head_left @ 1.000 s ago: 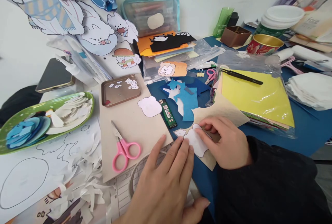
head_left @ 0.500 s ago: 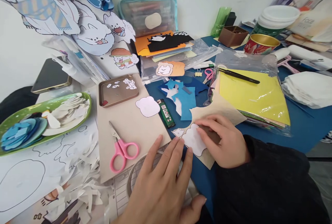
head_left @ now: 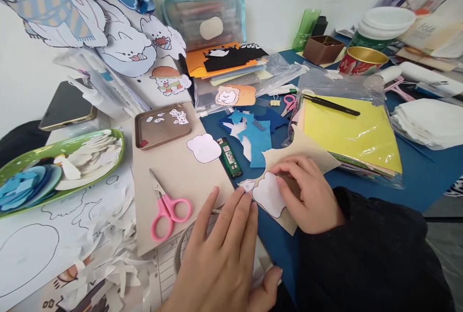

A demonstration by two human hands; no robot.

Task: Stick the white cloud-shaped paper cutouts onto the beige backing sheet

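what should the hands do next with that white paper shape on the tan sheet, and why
Probably press the white paper shape flat and keep it from sliding. The right hand rests its fingertips on the shape's edge over the tan sheet, and the left hand lies flat beside it, fingertips near its left edge. Neither hand holds a tool; the pink scissors lie apart to the left.

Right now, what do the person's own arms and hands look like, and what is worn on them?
Both hands are bare: no gloves, rings or watch show. The right hand comes out of a loose black long sleeve of soft, matte fabric that reaches the wrist. The left hand shows no sleeve; its wrist is cut off by the picture's lower edge.
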